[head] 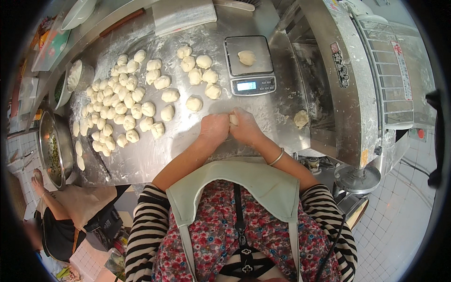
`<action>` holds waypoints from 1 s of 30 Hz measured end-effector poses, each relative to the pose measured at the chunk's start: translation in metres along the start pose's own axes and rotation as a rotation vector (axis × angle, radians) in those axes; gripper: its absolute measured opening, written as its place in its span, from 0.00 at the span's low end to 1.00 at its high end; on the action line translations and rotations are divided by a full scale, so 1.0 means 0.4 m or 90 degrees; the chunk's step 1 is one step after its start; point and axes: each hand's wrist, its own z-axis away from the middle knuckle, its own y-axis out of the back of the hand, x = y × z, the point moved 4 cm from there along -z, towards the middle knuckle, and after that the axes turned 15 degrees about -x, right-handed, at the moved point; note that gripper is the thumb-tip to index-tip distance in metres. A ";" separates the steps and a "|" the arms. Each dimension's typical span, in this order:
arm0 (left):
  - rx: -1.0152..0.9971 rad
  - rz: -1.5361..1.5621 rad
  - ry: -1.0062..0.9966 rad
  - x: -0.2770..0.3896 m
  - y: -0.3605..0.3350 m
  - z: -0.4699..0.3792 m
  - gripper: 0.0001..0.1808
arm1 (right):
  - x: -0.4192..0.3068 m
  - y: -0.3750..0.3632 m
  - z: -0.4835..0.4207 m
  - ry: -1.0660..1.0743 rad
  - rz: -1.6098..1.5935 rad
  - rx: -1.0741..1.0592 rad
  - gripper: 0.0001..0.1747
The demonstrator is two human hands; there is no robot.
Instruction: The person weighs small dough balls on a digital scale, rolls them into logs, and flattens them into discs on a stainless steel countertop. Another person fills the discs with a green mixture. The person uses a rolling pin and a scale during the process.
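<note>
In front of my body, low over the floured steel worktable [208,148], both hands meet. A small piece of dough [233,120] shows between them. My right hand [247,125] grips it between thumb and curled fingers. Pressed against its other side is my left hand [215,127], closed on it, with the fingertips hidden. Just beyond the hands, a digital scale [252,86] carries one dough lump [247,57] on its metal plate, its display lit. Several rounded dough balls [194,103] lie left of the scale, and many more dough balls [119,108] are crowded farther left.
Left stand a steel bowl of chopped filling [67,151] and a tub of flour [84,75]. A folded cloth [185,16] and a wooden rolling pin [121,23] lie at the back. Right are a dough scrap [301,119] and a large steel machine [347,105]. Another person [58,218] stands lower left.
</note>
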 end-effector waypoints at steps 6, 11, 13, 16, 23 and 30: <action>-0.073 -0.035 0.023 0.017 0.028 0.004 0.10 | -0.002 0.029 -0.006 0.037 -0.003 -0.011 0.17; -0.102 -0.044 0.052 0.017 0.059 0.012 0.11 | 0.013 0.022 0.012 0.047 -0.337 -0.246 0.20; -0.041 0.029 0.083 -0.066 0.008 -0.012 0.13 | -0.037 0.030 0.051 0.079 -0.462 -0.392 0.21; 0.051 0.235 0.041 -0.151 -0.033 -0.020 0.15 | -0.076 0.084 0.053 0.023 -0.170 -0.362 0.23; 0.025 0.874 -0.061 -0.176 -0.097 0.081 0.10 | 0.082 0.162 0.039 -0.098 -0.062 -0.135 0.25; -0.026 0.868 0.012 -0.179 -0.130 0.116 0.12 | 0.097 0.195 -0.001 -0.038 -0.041 -0.190 0.21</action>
